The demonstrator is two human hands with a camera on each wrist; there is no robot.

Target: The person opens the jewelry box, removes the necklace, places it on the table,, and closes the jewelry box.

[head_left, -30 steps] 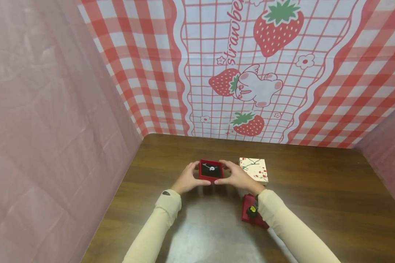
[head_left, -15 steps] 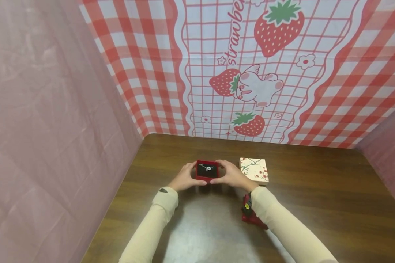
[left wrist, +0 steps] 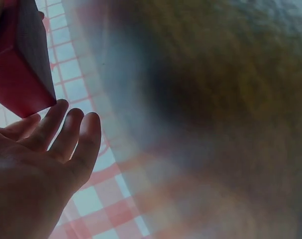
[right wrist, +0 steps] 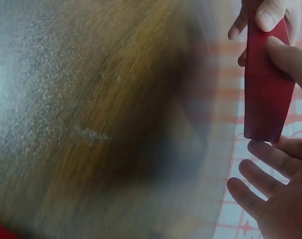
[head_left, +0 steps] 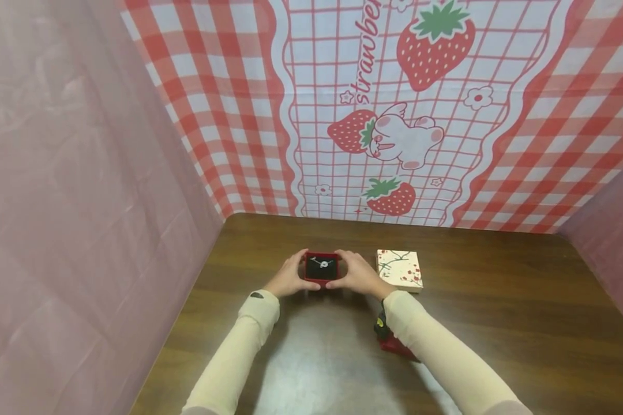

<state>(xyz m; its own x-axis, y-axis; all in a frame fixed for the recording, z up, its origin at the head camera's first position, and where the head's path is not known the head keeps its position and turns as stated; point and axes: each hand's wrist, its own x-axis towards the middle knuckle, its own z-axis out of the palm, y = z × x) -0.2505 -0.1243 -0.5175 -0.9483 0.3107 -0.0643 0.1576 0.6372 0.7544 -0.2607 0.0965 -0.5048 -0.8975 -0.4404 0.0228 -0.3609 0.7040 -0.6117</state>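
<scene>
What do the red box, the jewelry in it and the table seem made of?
Red box: probably stiff card, fairly matte, with flat faces and crisp edges. Jewelry: likely silvery metal, pale against the black lining. Table: wood or laminate, brown-grained with glossy glare.

Red box (right wrist: 269,107), uncovered, silvery necklace (head_left: 324,264) perhaps inside

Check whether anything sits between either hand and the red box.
Nothing visible: the left hand and right hand hold the red box directly, one at each side. The cream box lies off to the right.
</scene>
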